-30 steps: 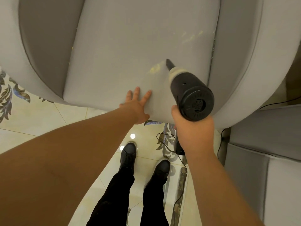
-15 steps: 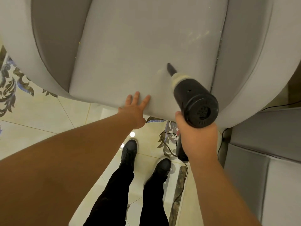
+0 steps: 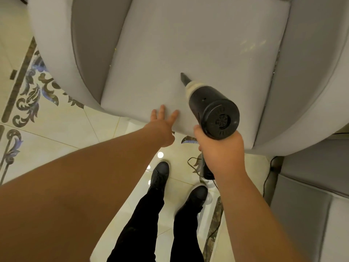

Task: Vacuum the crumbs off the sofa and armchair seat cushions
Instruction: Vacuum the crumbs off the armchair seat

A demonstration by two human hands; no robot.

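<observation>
Nozzle [image 3: 184,78] swept left off the near patch — crumbs [image 3: 252,46] far right remain. Right hand [image 3: 221,150] gripping vacuum [image 3: 211,108]; left hand [image 3: 162,127] flat, bracing cushion [image 3: 188,44].

floor tiles [image 3: 56,129], ornate inlay | black shoes [image 3: 160,173] | black cord [image 3: 268,178] on floor

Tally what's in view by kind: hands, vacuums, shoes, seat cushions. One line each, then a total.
Hands: 2, left hand flat on the cushion, right hand gripping the vacuum
Vacuums: 1, vacuum
Shoes: 2, left shoe, right shoe
Seat cushions: 1 whole, cushion
Total: 6
</observation>
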